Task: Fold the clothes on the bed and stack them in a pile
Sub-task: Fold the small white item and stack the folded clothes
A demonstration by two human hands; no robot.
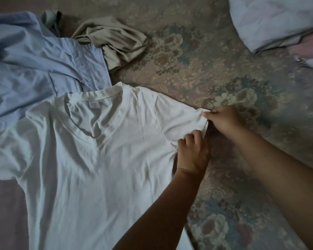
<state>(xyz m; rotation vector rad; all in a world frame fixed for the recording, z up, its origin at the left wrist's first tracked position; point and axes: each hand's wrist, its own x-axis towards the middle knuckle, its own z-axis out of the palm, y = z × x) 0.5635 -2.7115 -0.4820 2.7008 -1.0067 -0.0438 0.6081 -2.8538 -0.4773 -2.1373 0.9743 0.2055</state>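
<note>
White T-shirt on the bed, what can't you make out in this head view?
- White T-shirt: hem cut off by the bottom edge.
- Neck label: print too small to read.
- Left hand: fingertips buried in the sleeve fabric.
- Blue shirt: cut off by the left edge.

white t-shirt (83,159), blue shirt (34,56) (pale), floral bedspread (224,69)

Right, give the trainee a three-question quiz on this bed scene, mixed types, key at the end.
1. True or false: the white T-shirt lies spread out with its neckline showing.
2. Which part of it do both hands grip? A) hem B) collar C) sleeve
3. Name the colour of the shirt lying beyond it.

Key: 1 true. 2 C: the left hand grips near the armpit seam and the right hand pinches the sleeve edge. 3 blue.
</note>
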